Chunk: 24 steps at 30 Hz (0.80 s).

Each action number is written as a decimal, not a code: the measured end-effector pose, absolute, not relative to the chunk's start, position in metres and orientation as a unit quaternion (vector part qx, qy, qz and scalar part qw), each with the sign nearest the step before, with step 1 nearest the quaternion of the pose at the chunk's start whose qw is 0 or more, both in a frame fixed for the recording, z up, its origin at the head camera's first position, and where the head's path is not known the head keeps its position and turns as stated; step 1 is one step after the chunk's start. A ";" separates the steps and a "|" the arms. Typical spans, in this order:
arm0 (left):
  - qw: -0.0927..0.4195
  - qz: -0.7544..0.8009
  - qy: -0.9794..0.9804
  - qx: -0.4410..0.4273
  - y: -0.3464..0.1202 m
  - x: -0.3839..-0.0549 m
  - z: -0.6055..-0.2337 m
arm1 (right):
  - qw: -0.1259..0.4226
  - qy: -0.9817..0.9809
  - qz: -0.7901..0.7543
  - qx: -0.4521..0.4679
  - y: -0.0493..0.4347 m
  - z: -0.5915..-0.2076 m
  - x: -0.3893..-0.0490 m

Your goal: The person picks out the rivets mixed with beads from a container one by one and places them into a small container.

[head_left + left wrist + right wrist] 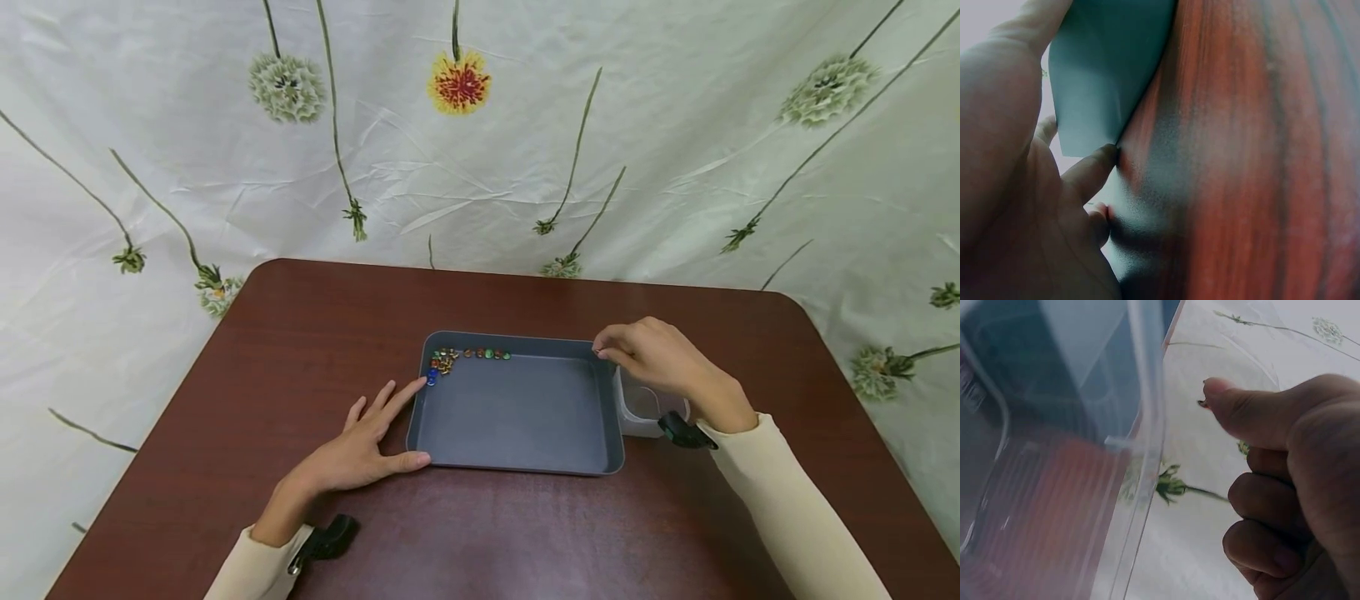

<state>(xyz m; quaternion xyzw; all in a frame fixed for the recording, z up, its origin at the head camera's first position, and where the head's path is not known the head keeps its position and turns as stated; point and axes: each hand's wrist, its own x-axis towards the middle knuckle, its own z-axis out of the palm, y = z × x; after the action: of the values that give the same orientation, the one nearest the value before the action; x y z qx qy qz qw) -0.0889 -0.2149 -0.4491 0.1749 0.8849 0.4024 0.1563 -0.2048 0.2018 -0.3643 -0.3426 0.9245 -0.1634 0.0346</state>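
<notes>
Left hand: touched the tray — fingers apart
Right hand: fingers clamped on a bead — near the box
Beads: lined the tray's far-left corner

A dark reddish-brown, glossy worktop with streaked wood grain and rounded far corners carries a shallow, rectangular grey-blue tray with low raised walls. Just beside the tray's right end stands a clear plastic container, partly hidden from the head camera.
</notes>
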 end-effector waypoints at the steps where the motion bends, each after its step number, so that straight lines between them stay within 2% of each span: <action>1: 0.156 0.402 0.885 0.175 -0.215 -0.089 -0.449 | 0.036 0.926 -0.163 -0.339 0.204 -0.364 -0.204; 24: 0.152 0.400 0.886 0.176 -0.214 -0.089 -0.449 | 0.023 0.935 -0.149 -0.322 0.238 -0.365 -0.186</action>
<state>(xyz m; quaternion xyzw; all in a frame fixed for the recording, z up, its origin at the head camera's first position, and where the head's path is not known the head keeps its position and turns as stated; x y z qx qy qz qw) -0.0890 -0.2143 -0.4491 0.1760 0.8863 0.4005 0.1520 -0.1855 0.2384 -0.3649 -0.3221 0.9347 -0.1485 0.0226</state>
